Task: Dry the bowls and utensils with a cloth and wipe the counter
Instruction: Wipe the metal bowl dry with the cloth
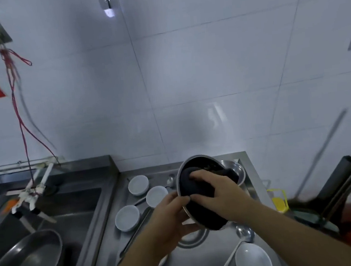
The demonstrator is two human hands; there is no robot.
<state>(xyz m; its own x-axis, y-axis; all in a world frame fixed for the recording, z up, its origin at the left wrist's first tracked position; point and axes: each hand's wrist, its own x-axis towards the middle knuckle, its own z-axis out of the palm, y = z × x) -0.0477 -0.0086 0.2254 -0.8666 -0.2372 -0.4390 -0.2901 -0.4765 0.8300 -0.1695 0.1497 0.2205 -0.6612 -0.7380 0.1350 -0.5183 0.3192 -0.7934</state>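
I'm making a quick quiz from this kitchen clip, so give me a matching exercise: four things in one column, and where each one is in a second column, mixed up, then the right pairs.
Things
1. dark cloth
2. metal bowl
3. large metal pan
4. three small white bowls

Places
A. in the sink on the left
B. held up at its rim by the left hand
C. standing on the counter, left of the hands
D. pressed into the metal bowl by the right hand

Pairs: 1-D, 2-B, 3-A, 4-C
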